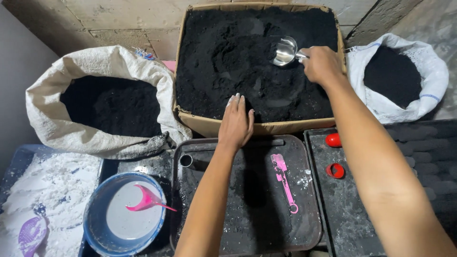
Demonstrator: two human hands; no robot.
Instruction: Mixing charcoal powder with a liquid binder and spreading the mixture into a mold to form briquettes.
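We are scooping — right hand (321,64) clenched on the metal scoop (284,51) in the box (209,124), left hand (235,123) flat, fingers released, on its front edge.

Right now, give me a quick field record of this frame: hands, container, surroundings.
left hand: flat on front edge of cardboard box, fingertips whitish
right hand: holds metal scoop over black powder
box: filled with black powder
left of box: white sack, dark powder inside
right of box: smaller white sack, same
below box: dark tray with pink spatula
lower left: blue bowl, white powder, pink scoop
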